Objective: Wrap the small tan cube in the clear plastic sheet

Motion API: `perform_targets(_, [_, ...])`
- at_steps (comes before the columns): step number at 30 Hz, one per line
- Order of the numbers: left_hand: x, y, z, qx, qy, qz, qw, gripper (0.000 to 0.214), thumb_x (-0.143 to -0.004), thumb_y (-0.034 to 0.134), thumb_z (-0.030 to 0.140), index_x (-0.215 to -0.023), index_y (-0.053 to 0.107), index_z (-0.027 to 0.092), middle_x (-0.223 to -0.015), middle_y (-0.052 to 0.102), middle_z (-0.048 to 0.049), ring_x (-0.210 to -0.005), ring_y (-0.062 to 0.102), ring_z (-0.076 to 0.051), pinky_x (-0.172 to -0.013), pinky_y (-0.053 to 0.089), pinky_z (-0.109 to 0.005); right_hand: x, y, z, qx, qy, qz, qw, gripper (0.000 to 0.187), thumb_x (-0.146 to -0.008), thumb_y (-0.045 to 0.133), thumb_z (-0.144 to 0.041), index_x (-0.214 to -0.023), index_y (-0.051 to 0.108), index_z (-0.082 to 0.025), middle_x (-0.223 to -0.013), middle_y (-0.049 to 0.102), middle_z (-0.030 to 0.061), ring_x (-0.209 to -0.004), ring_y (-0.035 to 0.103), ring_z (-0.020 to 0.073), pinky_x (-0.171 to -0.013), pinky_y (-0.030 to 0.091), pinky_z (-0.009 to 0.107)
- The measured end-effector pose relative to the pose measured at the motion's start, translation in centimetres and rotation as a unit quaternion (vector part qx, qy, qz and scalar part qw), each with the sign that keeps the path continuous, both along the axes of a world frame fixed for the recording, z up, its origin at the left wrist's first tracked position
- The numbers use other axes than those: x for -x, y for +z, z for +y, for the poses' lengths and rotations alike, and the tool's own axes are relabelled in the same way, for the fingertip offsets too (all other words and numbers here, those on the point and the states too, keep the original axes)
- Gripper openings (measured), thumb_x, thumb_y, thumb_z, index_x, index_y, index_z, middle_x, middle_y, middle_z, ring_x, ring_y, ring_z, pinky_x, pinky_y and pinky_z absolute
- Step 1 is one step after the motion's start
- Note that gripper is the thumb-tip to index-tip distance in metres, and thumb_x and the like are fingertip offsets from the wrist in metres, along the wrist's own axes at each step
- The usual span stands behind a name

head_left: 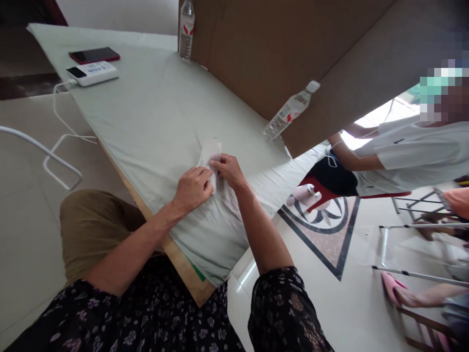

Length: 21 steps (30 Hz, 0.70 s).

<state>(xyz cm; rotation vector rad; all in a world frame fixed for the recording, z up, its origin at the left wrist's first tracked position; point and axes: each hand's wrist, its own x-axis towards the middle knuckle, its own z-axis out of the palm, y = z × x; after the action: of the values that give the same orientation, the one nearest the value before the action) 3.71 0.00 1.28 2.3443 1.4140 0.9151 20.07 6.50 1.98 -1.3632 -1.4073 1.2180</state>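
Note:
A small whitish strip point(211, 149), which looks like folded paper or tissue, lies on the cloth-covered table between my hands. My left hand point(194, 188) is closed, its curled fingers pressing on the near left part of the strip. From the right, my right hand point(229, 171) pinches the strip's edge between thumb and fingers. The strip's lower end is partly hidden by my fingers. Around my hands the pale green cloth point(154, 117) is wrinkled, mostly toward the near corner.
A brown cardboard panel point(271, 54) stands across the table, with a water bottle point(186, 36) and a tilted bottle point(289, 115) beside it. At the far left lie a phone point(95, 55) and a white cabled device point(93, 73). A person in a white shirt point(417, 156) sits beyond the panel.

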Motion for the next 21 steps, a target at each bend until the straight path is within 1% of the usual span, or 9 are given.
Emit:
perform_targets(3, [0.1, -0.4, -0.1, 0.006, 0.007, -0.043, 0.999, 0.03, -0.086, 0.056, 0.012, -0.11, 0.071, 0.019, -0.111, 0.072, -0.0104, -0.107, 0.067, -0.027, -0.1, 0.056, -0.042, 0.2, -0.4, -0.9, -0.054, 0.011, 0.063, 0.996, 0.019, -0.072, 0.074, -0.037, -0.075, 0.069, -0.02, -0.068, 0.059, -0.0044, -0.066, 0.051, 0.0109, -0.066, 0.044, 0.026])
perform_targets(6, [0.2, -0.8, -0.2, 0.017, 0.048, -0.11, 0.993, 0.04, -0.082, 0.063, 0.014, -0.121, 0.063, 0.019, -0.118, 0.064, -0.0104, -0.11, 0.065, -0.026, -0.1, 0.058, -0.041, 0.2, -0.7, -2.1, -0.086, 0.024, 0.084, 0.992, 0.022, -0.076, 0.076, -0.043, -0.083, 0.075, -0.022, -0.081, 0.069, -0.0012, -0.079, 0.062, 0.0153, -0.079, 0.051, 0.03])
perform_targets(9, [0.6, -1.3, -0.1, 0.012, 0.09, -0.161, 0.983, 0.063, -0.076, 0.072, 0.017, -0.135, 0.051, 0.018, -0.128, 0.057, -0.0134, -0.12, 0.06, -0.029, -0.107, 0.056, -0.047, 0.2, -0.9, -3.6, -0.12, 0.033, 0.03, 0.992, 0.024, -0.085, 0.072, -0.047, -0.085, 0.078, -0.023, -0.087, 0.075, 0.0009, -0.086, 0.068, 0.0185, -0.083, 0.054, 0.033])
perform_targets(12, [1.2, -1.6, 0.5, 0.004, 0.063, -0.165, 0.984, 0.077, -0.073, 0.08, 0.022, -0.142, 0.047, 0.02, -0.14, 0.051, -0.016, -0.134, 0.053, -0.033, -0.114, 0.049, -0.052, -0.2, -0.9, -5.1, -0.182, 0.052, -0.03, 0.981, 0.023, -0.091, 0.069, -0.045, -0.088, 0.08, -0.025, -0.102, 0.079, 0.0037, -0.1, 0.073, 0.0208, -0.096, 0.056, 0.036])
perform_targets(14, [1.6, -1.8, 0.9, 0.014, 0.026, -0.158, 0.987, 0.067, -0.074, 0.083, 0.028, -0.135, 0.055, 0.022, -0.145, 0.05, -0.0158, -0.138, 0.051, -0.034, -0.117, 0.047, -0.052, -0.6, -0.8, -6.1, -0.222, 0.073, -0.052, 0.971, 0.022, -0.095, 0.067, -0.043, -0.097, 0.081, -0.026, -0.115, 0.08, 0.0055, -0.112, 0.073, 0.0218, -0.107, 0.054, 0.039])
perform_targets(16, [2.1, -1.9, 1.1, 0.031, -0.003, -0.155, 0.987, 0.049, -0.077, 0.083, 0.031, -0.12, 0.062, 0.022, -0.143, 0.053, -0.0153, -0.139, 0.052, -0.033, -0.116, 0.047, -0.05, -1.1, -0.8, -7.2, -0.244, 0.096, -0.079, 0.962, 0.026, -0.096, 0.068, -0.045, -0.112, 0.079, -0.028, -0.129, 0.077, 0.007, -0.124, 0.07, 0.0233, -0.114, 0.05, 0.043])
perform_targets(19, [2.5, -2.0, 1.4, 0.044, -0.029, -0.152, 0.987, 0.03, -0.078, 0.078, 0.027, -0.103, 0.064, 0.02, -0.136, 0.061, -0.0149, -0.136, 0.057, -0.031, -0.113, 0.049, -0.047, -1.6, -1.0, -8.3, -0.27, 0.127, -0.148, 0.943, 0.049, -0.09, 0.077, -0.05, -0.134, 0.07, -0.029, -0.146, 0.068, 0.0096, -0.141, 0.06, 0.0272, -0.121, 0.045, 0.048])
perform_targets(20, [2.6, -2.0, 1.4, 0.045, -0.033, -0.151, 0.987, 0.027, -0.077, 0.077, 0.025, -0.101, 0.065, 0.02, -0.134, 0.064, -0.0145, -0.134, 0.059, -0.031, -0.113, 0.049, -0.046, -1.7, -1.2, -8.5, -0.278, 0.128, -0.174, 0.936, 0.053, -0.09, 0.077, -0.049, -0.138, 0.068, -0.029, -0.15, 0.066, 0.0101, -0.144, 0.058, 0.028, -0.123, 0.043, 0.049])
perform_targets(21, [2.7, -2.1, 1.5, 0.045, -0.035, -0.15, 0.987, 0.025, -0.077, 0.076, 0.024, -0.1, 0.065, 0.02, -0.132, 0.066, -0.0138, -0.131, 0.061, -0.03, -0.113, 0.049, -0.046, -1.6, -1.4, -8.6, -0.284, 0.122, -0.195, 0.931, 0.052, -0.091, 0.076, -0.047, -0.139, 0.066, -0.029, -0.15, 0.065, 0.0104, -0.145, 0.057, 0.0282, -0.124, 0.042, 0.051])
